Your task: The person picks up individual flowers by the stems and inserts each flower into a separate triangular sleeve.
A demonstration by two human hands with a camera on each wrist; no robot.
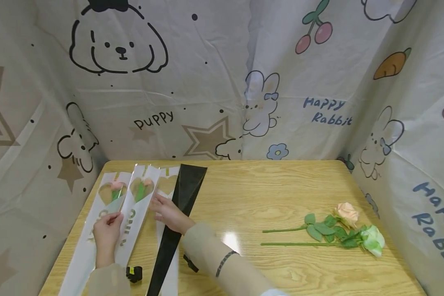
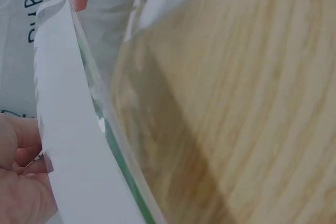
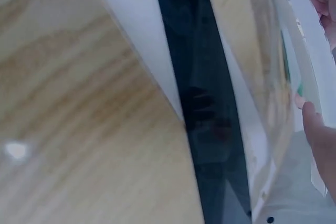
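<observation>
A white flower sleeve [image 1: 140,205] with a heart-shaped window and gold letters stands tilted up between my hands; a pink bloom with green leaf shows through its window. My left hand [image 1: 107,234] pinches its left edge, and in the left wrist view the curled left fingers [image 2: 21,166] are behind the white face. On the opposite edge, my right hand [image 1: 170,211] grips near the window. The right thumb [image 3: 315,124] lies along that edge in the right wrist view. A similar sleeve [image 1: 85,242] with a pink flower inside lies to the left.
Under my right forearm lies a long black sleeve [image 1: 170,242], over another white sleeve [image 1: 170,271]. A peach rose [image 1: 346,214] and a pale green rose [image 1: 372,240] lie at the table's right. A small black-and-yellow item [image 1: 134,274] sits near the front. Printed curtains [image 1: 207,82] enclose the table.
</observation>
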